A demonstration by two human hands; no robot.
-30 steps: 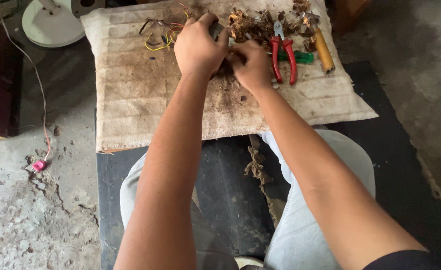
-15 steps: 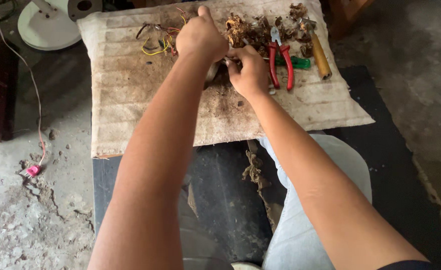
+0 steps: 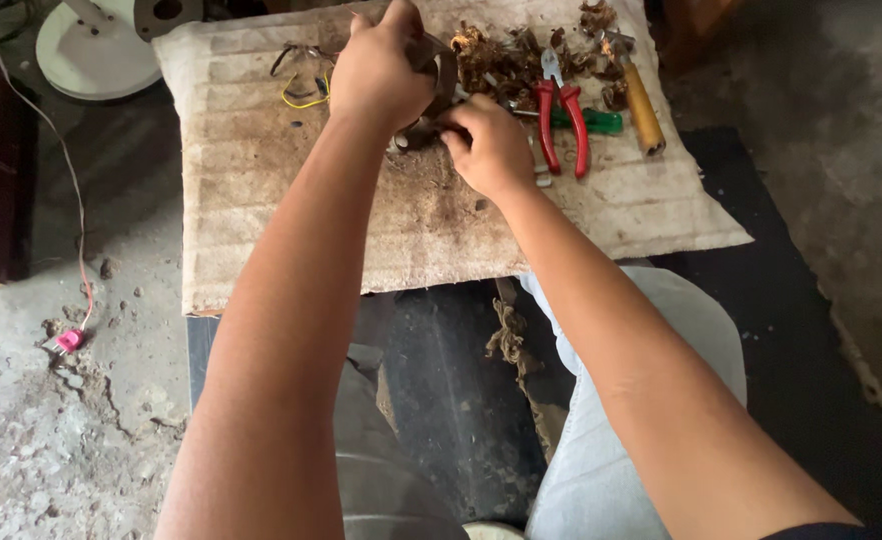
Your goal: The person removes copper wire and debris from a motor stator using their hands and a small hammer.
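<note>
Fingers of the left hand (image 3: 386, 70) curl tight around a dark metal ring (image 3: 439, 85), steadying it on the mat (image 3: 291, 220); right hand (image 3: 491, 150) pinches its lower edge. Pliers (image 3: 561, 120) lie just right, within reach.

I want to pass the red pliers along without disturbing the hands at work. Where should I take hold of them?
Grip the red pliers by the two red handles at their lower ends, coming from the right, away from the right hand. The handles lie spread and bare on the mat, while the metal head sits up among brown debris.
</note>
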